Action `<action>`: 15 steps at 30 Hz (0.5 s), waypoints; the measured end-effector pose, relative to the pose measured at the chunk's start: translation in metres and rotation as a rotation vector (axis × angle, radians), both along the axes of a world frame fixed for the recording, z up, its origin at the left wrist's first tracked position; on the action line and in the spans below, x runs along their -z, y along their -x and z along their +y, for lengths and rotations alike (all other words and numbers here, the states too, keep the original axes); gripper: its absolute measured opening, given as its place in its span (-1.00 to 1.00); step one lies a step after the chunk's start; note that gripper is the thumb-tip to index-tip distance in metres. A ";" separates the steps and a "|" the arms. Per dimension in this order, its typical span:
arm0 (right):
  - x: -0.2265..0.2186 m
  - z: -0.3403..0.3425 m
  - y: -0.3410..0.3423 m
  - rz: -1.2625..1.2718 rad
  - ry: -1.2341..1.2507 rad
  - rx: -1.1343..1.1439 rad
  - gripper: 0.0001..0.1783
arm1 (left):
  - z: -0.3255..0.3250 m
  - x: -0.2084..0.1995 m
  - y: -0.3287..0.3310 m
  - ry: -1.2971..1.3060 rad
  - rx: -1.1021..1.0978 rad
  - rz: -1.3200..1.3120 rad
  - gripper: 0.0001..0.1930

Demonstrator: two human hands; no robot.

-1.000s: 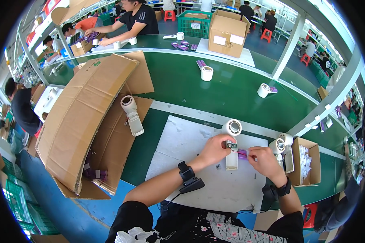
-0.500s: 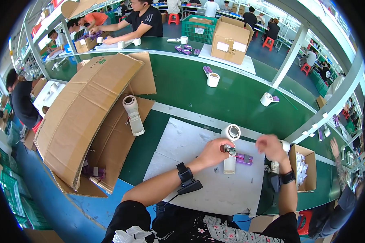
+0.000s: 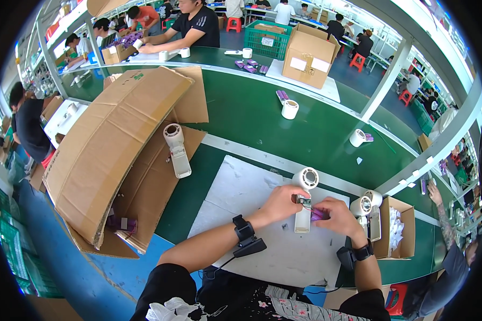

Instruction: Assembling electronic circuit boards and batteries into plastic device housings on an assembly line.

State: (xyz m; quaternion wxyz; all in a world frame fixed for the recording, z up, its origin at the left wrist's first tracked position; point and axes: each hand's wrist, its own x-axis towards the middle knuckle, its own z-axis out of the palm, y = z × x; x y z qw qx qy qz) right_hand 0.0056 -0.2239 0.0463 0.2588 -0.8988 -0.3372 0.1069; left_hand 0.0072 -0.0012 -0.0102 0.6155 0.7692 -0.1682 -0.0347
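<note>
A white plastic housing (image 3: 302,222) with a ring-shaped head (image 3: 306,177) and an open, hollow handle lies on a pale work sheet in front of me. My left hand (image 3: 284,206) is closed on the upper handle, fingertips at a small circuit board (image 3: 304,202) with thin wires. Just right of the handle, my right hand (image 3: 334,215) grips a purple battery pack (image 3: 318,214), partly hidden by the fingers. Both wrists wear black bands with small dark devices attached.
A large cardboard box (image 3: 112,144) stands at left, another white housing (image 3: 177,152) beside its flap. At right are more housings (image 3: 362,205) and a small carton (image 3: 407,224) of white pieces. The green conveyor (image 3: 241,107) carries housings with purple packs. Other people work around.
My right hand has come down and left from above the sheet's right edge onto the purple battery pack. A small white scrap now lies on the green conveyor. My left hand stays put.
</note>
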 end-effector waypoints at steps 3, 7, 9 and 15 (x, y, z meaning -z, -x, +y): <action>-0.009 -0.003 0.008 0.705 -0.216 0.201 -0.37 | 0.003 -0.003 0.001 -0.036 0.004 -0.037 -0.67; -0.014 0.000 0.017 1.067 -0.594 0.221 -0.21 | 0.004 -0.007 0.001 -0.045 0.019 -0.126 -0.69; -0.011 -0.001 0.023 1.089 -0.705 0.157 -0.17 | 0.004 -0.006 0.001 -0.074 0.031 -0.201 -0.71; 0.002 -0.011 0.026 1.028 -0.863 -0.032 -0.03 | 0.002 -0.012 0.004 -0.123 0.046 -0.264 -0.78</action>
